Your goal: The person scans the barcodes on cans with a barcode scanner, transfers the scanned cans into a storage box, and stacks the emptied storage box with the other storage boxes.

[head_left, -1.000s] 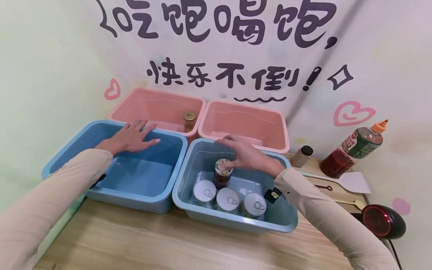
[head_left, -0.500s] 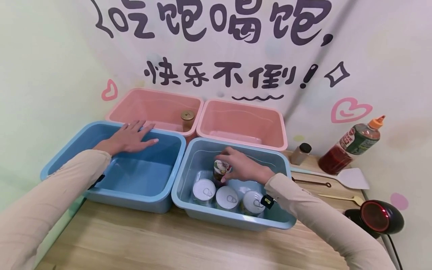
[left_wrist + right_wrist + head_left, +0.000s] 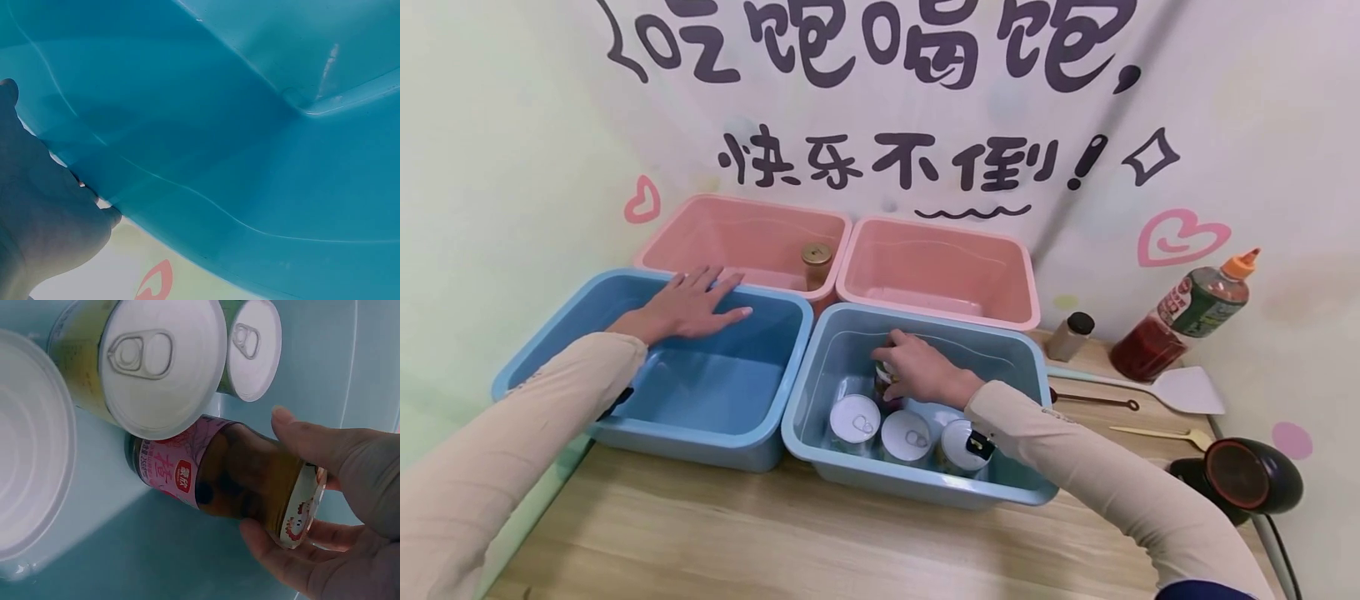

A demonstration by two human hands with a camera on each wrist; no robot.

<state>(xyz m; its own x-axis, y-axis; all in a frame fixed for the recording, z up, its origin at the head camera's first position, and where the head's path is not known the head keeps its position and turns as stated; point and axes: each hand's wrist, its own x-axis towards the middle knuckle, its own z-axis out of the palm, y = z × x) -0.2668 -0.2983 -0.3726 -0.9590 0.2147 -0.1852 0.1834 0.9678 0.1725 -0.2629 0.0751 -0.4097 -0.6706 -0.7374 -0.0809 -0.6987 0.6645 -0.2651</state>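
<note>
My right hand (image 3: 917, 368) reaches down into the right-hand light blue bin (image 3: 917, 492). It holds a glass jar (image 3: 231, 469) with a pink label and dark contents, thumb on one side and fingers on the other near the patterned lid (image 3: 303, 509). In the head view the hand covers most of this jar. Beside it stand 3 cans with pull-ring lids: a left can (image 3: 854, 418), a middle can (image 3: 906, 437) and a right can (image 3: 958, 442), partly behind the wrist. With fingers spread, my left hand (image 3: 688, 308) rests at the far rim of the left blue bin (image 3: 700, 437).
Behind stand two pink bins, a left one (image 3: 730, 225) with a gold-topped can (image 3: 816, 262) and a right one (image 3: 940, 258). On the right are a small dark-capped bottle (image 3: 1070, 337), a sauce bottle (image 3: 1180, 321), a white spatula (image 3: 1187, 392) and a black rounded device (image 3: 1251, 475).
My right hand has moved down and a little left, from above the jar to a hold around its top. The left hand has stayed at the rim.
</note>
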